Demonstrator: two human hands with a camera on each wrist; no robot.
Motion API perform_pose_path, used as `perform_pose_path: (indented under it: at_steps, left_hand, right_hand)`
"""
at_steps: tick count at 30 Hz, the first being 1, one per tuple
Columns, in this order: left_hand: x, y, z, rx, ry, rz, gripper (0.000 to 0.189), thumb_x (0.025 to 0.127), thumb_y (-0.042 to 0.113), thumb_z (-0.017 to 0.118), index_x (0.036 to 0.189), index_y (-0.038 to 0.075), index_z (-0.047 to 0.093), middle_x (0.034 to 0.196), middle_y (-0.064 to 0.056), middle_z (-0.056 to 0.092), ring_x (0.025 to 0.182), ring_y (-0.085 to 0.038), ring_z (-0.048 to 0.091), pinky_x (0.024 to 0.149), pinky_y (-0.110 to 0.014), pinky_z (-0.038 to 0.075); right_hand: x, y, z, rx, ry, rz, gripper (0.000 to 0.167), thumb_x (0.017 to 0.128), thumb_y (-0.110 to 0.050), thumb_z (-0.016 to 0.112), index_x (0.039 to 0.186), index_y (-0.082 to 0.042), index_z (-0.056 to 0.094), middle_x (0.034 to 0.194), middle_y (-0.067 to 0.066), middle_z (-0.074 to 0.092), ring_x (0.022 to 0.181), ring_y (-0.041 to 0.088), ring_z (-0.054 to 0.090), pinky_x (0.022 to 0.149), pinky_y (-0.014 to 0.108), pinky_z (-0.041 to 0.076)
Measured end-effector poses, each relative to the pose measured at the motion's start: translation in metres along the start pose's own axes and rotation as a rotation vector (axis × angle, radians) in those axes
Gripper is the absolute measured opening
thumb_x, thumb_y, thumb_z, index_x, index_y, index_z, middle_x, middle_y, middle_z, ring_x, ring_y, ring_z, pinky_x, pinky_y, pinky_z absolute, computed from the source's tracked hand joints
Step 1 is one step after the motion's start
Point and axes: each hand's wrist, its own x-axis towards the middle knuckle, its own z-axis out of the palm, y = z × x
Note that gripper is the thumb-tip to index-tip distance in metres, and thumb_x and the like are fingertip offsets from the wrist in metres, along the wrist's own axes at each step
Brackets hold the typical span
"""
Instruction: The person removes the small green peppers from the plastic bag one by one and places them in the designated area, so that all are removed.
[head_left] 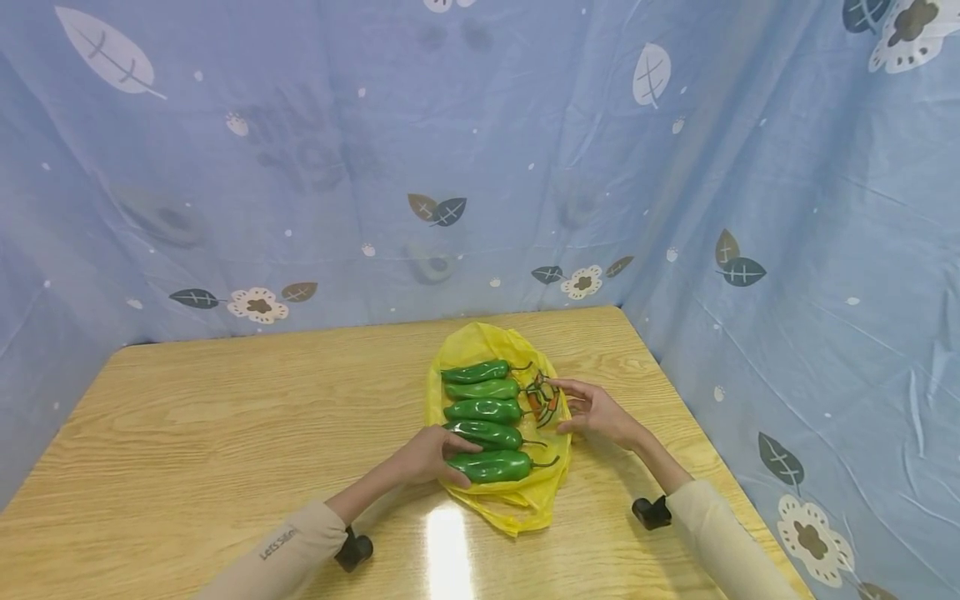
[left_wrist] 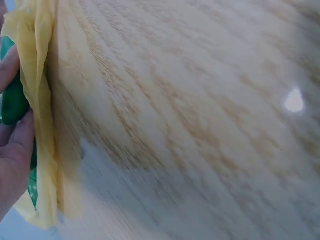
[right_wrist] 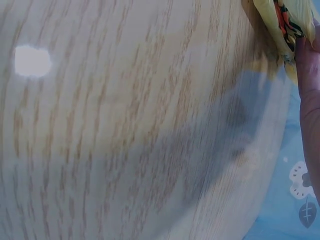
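Lying on the worktop (head_left: pixel 247 442), a yellow bag (head_left: pixel 542 502) is spread beneath five green peppers (head_left: pixel 483 410), which sit one below another, stems pointing toward the person's right. The left hand (head_left: pixel 429 457) has its fingers and thumb curled about the left end of the nearest pepper (head_left: pixel 495 467), gripping it, and its fingertips also reach up to the fourth. From the left wrist, green shows between the fingers, with the bag's crumpled edge right beside them.

At the bag's right edge, next to the stems, is a small orange and dark bundle (head_left: pixel 543 400); I can't make out what it is. The right hand (head_left: pixel 600 412) is just beside it, fingers loosely spread and thumb apart, fingertips at the bag's rim.

Both sleeves (head_left: pixel 281 554) are pale, with a dark device (head_left: pixel 651 512) at each wrist. A bright reflection (head_left: pixel 448 550) gleams below the bag, and a blue curtain (head_left: pixel 300 167) with leaves and flowers hangs behind.
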Motion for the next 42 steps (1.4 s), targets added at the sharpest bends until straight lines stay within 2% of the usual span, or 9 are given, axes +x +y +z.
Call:
perform_pose_path:
  at_steps: [6, 13, 22, 28, 32, 34, 37, 41, 42]
  left_hand:
    - [-0.003, -0.002, -0.001, 0.017, 0.037, 0.030, 0.051, 0.072, 0.025, 0.084, 0.118, 0.009, 0.069, 0.121, -0.009, 0.065, 0.105, -0.021, 0.062, 0.090, -0.034, 0.051]
    - [-0.010, 0.001, -0.010, -0.011, 0.084, 0.017, 0.050, 0.071, 0.026, 0.084, 0.117, 0.012, 0.070, 0.118, -0.008, 0.067, 0.084, -0.005, 0.058, 0.068, -0.018, 0.048]
    - [-0.018, 0.008, -0.027, -0.035, 0.151, -0.001, 0.045, 0.073, 0.020, 0.083, 0.116, 0.012, 0.071, 0.117, -0.010, 0.067, 0.101, -0.015, 0.061, 0.080, -0.022, 0.050]
    - [-0.024, 0.008, -0.035, -0.069, 0.116, 0.035, 0.045, 0.074, 0.014, 0.083, 0.117, 0.008, 0.070, 0.118, -0.012, 0.066, 0.108, -0.024, 0.062, 0.087, -0.026, 0.051]
    - [-0.029, 0.007, -0.041, -0.092, 0.076, 0.049, 0.046, 0.074, 0.013, 0.082, 0.118, 0.008, 0.069, 0.120, -0.011, 0.065, 0.106, -0.016, 0.061, 0.085, -0.023, 0.050]
    - [-0.032, 0.006, -0.045, -0.096, 0.063, 0.056, 0.046, 0.075, 0.012, 0.082, 0.119, 0.009, 0.069, 0.121, -0.011, 0.065, 0.101, -0.008, 0.059, 0.080, -0.019, 0.049]
    - [-0.037, 0.006, -0.050, -0.096, 0.053, 0.056, 0.046, 0.075, 0.013, 0.082, 0.120, 0.010, 0.069, 0.121, -0.010, 0.065, 0.070, 0.002, 0.050, 0.062, -0.015, 0.042]
    - [-0.045, 0.003, -0.054, -0.094, 0.038, 0.056, 0.047, 0.075, 0.012, 0.082, 0.120, 0.010, 0.069, 0.120, -0.012, 0.066, 0.048, 0.000, 0.021, 0.046, -0.015, 0.028]
    - [-0.047, 0.002, -0.055, -0.106, 0.031, 0.061, 0.047, 0.075, 0.012, 0.081, 0.120, 0.009, 0.068, 0.119, -0.012, 0.066, 0.047, 0.002, 0.027, 0.046, -0.015, 0.030]
  right_hand:
    - [-0.001, 0.000, 0.001, -0.003, 0.009, -0.002, 0.075, 0.078, 0.000, 0.077, 0.144, 0.000, 0.040, 0.150, 0.021, 0.033, 0.138, 0.041, 0.026, 0.111, 0.056, 0.022]
    - [-0.002, 0.001, 0.001, 0.005, 0.010, 0.003, 0.075, 0.079, 0.000, 0.076, 0.144, -0.001, 0.040, 0.151, 0.021, 0.030, 0.138, 0.042, 0.025, 0.111, 0.057, 0.021]
    - [-0.003, 0.001, 0.001, 0.005, 0.012, 0.005, 0.073, 0.081, -0.001, 0.075, 0.145, -0.002, 0.039, 0.152, 0.022, 0.028, 0.138, 0.044, 0.023, 0.110, 0.059, 0.021]
    - [-0.002, 0.001, 0.002, 0.004, 0.015, -0.010, 0.073, 0.080, 0.000, 0.075, 0.144, -0.001, 0.040, 0.152, 0.023, 0.029, 0.138, 0.044, 0.024, 0.110, 0.058, 0.021]
    - [-0.002, 0.000, 0.001, -0.007, 0.030, 0.003, 0.073, 0.080, -0.001, 0.076, 0.144, -0.002, 0.041, 0.152, 0.021, 0.030, 0.138, 0.043, 0.027, 0.109, 0.057, 0.025]
    - [-0.003, -0.001, 0.001, 0.004, 0.038, 0.012, 0.073, 0.079, -0.001, 0.076, 0.144, -0.004, 0.042, 0.152, 0.020, 0.031, 0.136, 0.043, 0.029, 0.108, 0.057, 0.028]
    - [-0.003, -0.002, 0.001, -0.002, 0.042, 0.012, 0.073, 0.079, -0.001, 0.076, 0.143, -0.004, 0.042, 0.151, 0.019, 0.031, 0.137, 0.042, 0.029, 0.108, 0.057, 0.027]
    - [-0.004, -0.001, 0.001, -0.007, 0.027, 0.011, 0.072, 0.080, -0.002, 0.076, 0.144, -0.004, 0.042, 0.152, 0.020, 0.030, 0.137, 0.043, 0.028, 0.109, 0.057, 0.026]
    - [-0.004, -0.001, 0.001, -0.008, 0.023, 0.006, 0.072, 0.081, -0.002, 0.075, 0.144, -0.003, 0.041, 0.152, 0.020, 0.030, 0.137, 0.044, 0.027, 0.109, 0.057, 0.025]
